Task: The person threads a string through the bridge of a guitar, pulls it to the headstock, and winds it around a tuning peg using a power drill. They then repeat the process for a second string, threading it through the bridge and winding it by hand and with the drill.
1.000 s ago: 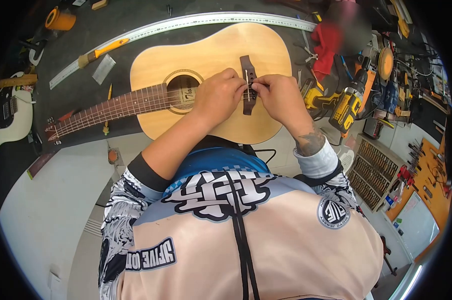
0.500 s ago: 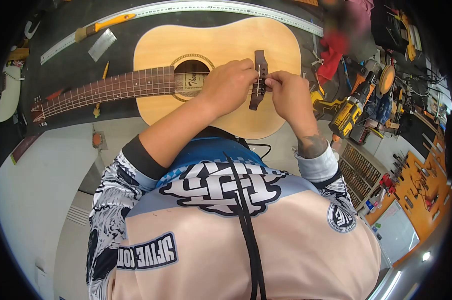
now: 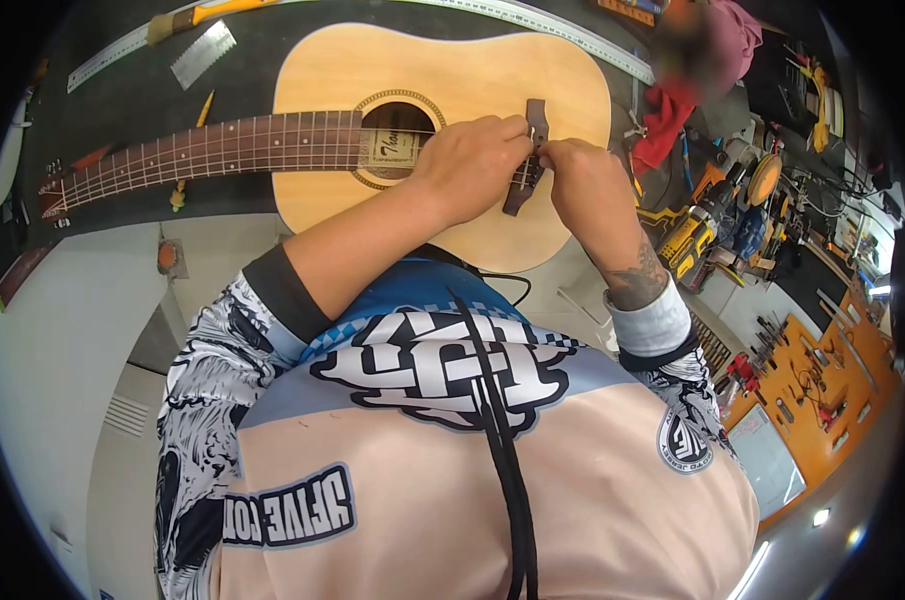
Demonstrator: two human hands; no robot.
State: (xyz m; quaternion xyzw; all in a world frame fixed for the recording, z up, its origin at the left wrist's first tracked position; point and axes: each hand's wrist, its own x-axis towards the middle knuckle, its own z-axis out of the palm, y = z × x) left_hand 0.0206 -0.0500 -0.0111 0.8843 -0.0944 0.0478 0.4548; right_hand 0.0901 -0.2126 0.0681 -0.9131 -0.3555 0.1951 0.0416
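Observation:
An acoustic guitar [image 3: 372,65] with a pale top lies face up on the dark bench, its neck [image 3: 242,146] pointing left. Several strings run along the neck and past the sound hole. At the dark bridge [image 3: 535,108], my left hand [image 3: 472,168] is closed, its curled fingertips at the bridge's left side over the strings. My right hand [image 3: 587,182] pinches with thumb and forefinger at the bridge's right side, close to the left fingertips. Whatever is between the fingers of either hand is too small or hidden to make out.
Along the back lie a long metal ruler [image 3: 562,40], a yellow-handled brush [image 3: 197,17], a metal scraper blade [image 3: 203,55] and a pencil [image 3: 205,108]. A yellow drill [image 3: 684,245] and red cloth [image 3: 664,125] are at right. Another person [image 3: 717,45] is partly visible at the upper right.
The camera view has shifted a little. Both hands stay at the bridge; my right hand has turned, with its knuckles more on top and its fingertips nearer the left hand.

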